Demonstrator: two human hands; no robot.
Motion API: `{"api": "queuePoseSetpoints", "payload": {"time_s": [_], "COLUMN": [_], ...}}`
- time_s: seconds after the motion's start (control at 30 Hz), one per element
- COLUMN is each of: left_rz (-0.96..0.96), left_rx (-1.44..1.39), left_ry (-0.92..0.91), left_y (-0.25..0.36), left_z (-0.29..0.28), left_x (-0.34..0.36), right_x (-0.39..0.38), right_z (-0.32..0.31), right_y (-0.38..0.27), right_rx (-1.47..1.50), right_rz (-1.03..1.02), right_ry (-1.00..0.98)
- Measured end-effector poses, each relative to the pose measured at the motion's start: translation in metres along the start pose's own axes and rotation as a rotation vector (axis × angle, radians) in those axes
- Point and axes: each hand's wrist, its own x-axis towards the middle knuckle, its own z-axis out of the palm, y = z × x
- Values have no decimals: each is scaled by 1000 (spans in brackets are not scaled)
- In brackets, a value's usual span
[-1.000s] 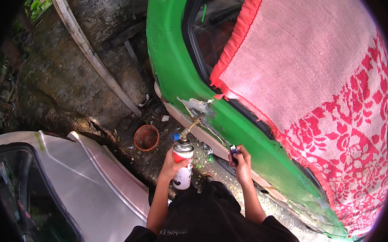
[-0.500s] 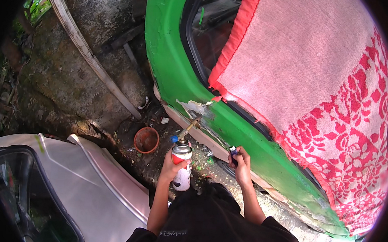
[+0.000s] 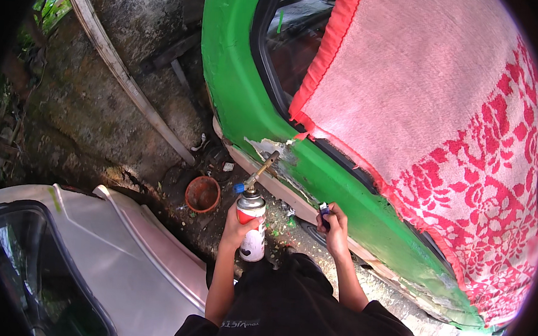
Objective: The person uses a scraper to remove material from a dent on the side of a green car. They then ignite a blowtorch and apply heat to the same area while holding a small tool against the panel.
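Observation:
A gas torch [image 3: 252, 235], a white and red canister with a brass nozzle and blue knob on top, stands nearly upright in my left hand [image 3: 236, 227], whose fingers wrap round its side. The nozzle tilts up and right toward the green car body [image 3: 241, 115]; no flame can be made out. My right hand [image 3: 334, 225] is closed around a small dark blue lighter [image 3: 324, 214] with a metal top, held apart from the torch. Beyond the nozzle, a patch of peeled paint [image 3: 276, 151] shows on the green panel.
A pink and red floral towel [image 3: 406, 96] covers much of the green car. To the left stands a silver car [image 3: 124, 258]. A round terracotta pot [image 3: 203, 194] sits on the littered ground between them. A long curved metal strip [image 3: 125, 75] leans at the upper left.
The torch has risen slightly in my left hand, its nozzle and knob shifting up and a little left. My right hand and the lighter stay about where they were.

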Motion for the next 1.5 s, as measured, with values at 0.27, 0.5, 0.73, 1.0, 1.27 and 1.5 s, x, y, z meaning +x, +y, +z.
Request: {"api": "queuePoseSetpoints", "payload": {"time_s": [0.27, 0.5, 0.73, 1.0, 1.27, 1.5], "left_rz": [21, 11, 29, -11, -44, -51], "left_rx": [19, -2, 5, -15, -38, -30], "left_ry": [-44, -16, -6, 18, -11, -19], "left_y": [10, 5, 7, 14, 13, 17], "left_z": [-3, -11, -8, -16, -14, -11], "left_x": [4, 5, 5, 10, 5, 7], "right_x": [1, 0, 2, 3, 4, 7], "right_z": [1, 3, 8, 6, 9, 8], "right_y": [3, 1, 0, 4, 0, 2], "right_rx": [-8, -3, -36, -11, -12, -33], "right_rz": [-6, 6, 14, 12, 16, -4], "right_ry": [-27, -14, -23, -30, -49, -48]}}
